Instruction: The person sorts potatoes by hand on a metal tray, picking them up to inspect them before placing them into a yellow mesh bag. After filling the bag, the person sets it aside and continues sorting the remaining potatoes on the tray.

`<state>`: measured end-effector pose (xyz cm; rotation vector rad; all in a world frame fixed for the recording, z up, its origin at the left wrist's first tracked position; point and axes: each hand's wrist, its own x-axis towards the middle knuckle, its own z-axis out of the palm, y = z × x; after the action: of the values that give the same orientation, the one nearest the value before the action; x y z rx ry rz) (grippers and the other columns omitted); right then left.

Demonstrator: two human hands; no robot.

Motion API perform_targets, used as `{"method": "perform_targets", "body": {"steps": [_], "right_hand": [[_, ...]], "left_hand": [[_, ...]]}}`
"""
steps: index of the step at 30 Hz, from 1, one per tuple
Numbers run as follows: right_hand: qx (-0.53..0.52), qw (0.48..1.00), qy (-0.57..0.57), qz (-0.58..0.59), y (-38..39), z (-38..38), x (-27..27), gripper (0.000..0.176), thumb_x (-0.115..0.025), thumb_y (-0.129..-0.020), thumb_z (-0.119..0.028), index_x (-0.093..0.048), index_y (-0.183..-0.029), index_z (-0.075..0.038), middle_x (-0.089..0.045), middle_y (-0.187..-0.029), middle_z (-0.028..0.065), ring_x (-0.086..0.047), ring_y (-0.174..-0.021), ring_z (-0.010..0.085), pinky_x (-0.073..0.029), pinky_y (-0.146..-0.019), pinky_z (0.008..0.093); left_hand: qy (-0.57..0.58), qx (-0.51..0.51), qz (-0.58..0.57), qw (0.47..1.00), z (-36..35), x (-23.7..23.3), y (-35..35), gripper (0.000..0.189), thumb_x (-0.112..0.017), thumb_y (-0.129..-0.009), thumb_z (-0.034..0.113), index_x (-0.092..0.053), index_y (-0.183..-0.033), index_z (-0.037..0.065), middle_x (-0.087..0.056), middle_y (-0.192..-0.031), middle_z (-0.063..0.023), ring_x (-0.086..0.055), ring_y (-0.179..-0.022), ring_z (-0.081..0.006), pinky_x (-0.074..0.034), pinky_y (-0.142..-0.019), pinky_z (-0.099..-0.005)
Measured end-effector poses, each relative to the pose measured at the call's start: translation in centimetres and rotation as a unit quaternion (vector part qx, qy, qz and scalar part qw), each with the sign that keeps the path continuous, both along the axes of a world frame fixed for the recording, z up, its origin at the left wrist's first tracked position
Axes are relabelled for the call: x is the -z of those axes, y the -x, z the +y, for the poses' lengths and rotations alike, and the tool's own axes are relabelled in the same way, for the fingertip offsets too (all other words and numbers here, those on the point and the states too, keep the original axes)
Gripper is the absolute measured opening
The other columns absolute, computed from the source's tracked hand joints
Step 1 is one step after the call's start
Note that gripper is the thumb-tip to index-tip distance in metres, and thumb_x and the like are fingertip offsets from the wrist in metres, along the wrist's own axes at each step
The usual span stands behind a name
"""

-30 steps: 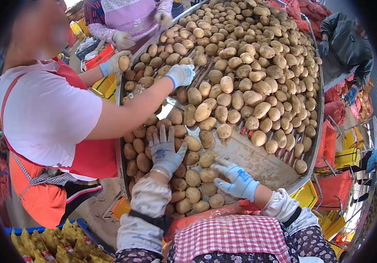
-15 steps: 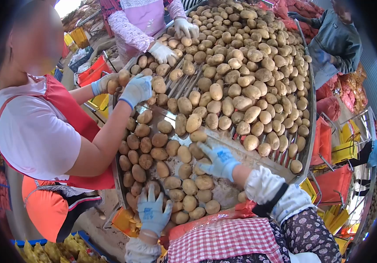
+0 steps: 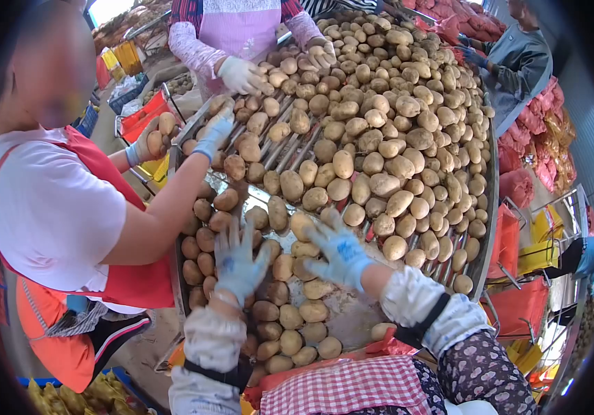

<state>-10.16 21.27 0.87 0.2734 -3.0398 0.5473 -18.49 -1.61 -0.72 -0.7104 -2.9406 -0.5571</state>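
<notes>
My left hand (image 3: 239,259), in a pale blue glove, reaches over the potatoes on the left of the metal sorting table (image 3: 354,311). Its fingers are spread and it grips nothing. My right hand (image 3: 342,254), gloved alike, is open too, palm down, with its fingertips at a pale potato (image 3: 302,225) at the lower edge of the rollers. Between and below my hands lie several loose potatoes (image 3: 313,310) in rough rows. The undersides of both hands are hidden, so light contact with potatoes there cannot be made out.
A large heap of potatoes (image 3: 407,131) covers the rollers (image 3: 284,145) ahead. On the left, a person in a red apron (image 3: 131,242) holds potatoes. Across the table, a person in a pink apron (image 3: 238,31) handles more. Orange crates (image 3: 522,304) stand at right.
My left hand has moved forward, away from the near potatoes. My right hand has shifted slightly left. The person at left has drawn a hand back with potatoes.
</notes>
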Motion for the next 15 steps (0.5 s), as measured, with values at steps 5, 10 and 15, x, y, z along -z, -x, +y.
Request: {"method": "perform_targets", "body": {"steps": [5,10,15], "right_hand": [[-0.059,0.982,0.159,-0.088,-3.6,2.0,-0.4,0.044,-0.062,-0.084,-0.031,-0.058,-0.123,-0.012,-0.057,-0.122,0.0209,-0.050,-0.119,0.0397,-0.038,-0.104,0.0448],[0.157,0.980,-0.074,0.093,-0.2,6.3,-0.5,0.051,-0.061,-0.083,-0.034,-0.055,-0.128,-0.011,-0.045,-0.136,0.0210,-0.037,-0.129,0.0410,-0.027,-0.109,0.0483],[0.051,0.992,-0.075,-0.084,-5.2,1.9,2.1,0.063,-0.062,-0.084,-0.039,-0.046,-0.136,-0.007,-0.039,-0.143,0.0223,-0.033,-0.133,0.0432,-0.025,-0.112,0.0468]], "left_hand": [[0.042,-0.032,-0.040,0.998,3.4,2.0,1.4,0.068,-0.051,-0.086,0.053,-0.040,-0.143,0.018,-0.031,-0.149,-0.0210,-0.028,-0.135,-0.0477,-0.020,-0.112,-0.0560],[0.054,0.087,-0.023,0.994,2.4,1.1,-7.9,0.067,-0.054,-0.082,0.052,-0.045,-0.141,0.020,-0.030,-0.149,-0.0227,-0.025,-0.134,-0.0514,-0.019,-0.110,-0.0607],[0.056,0.084,-0.053,0.994,-3.7,2.3,-15.3,0.062,-0.057,-0.084,0.046,-0.047,-0.139,0.019,-0.031,-0.147,-0.0231,-0.026,-0.135,-0.0473,-0.020,-0.111,-0.0579]]}}
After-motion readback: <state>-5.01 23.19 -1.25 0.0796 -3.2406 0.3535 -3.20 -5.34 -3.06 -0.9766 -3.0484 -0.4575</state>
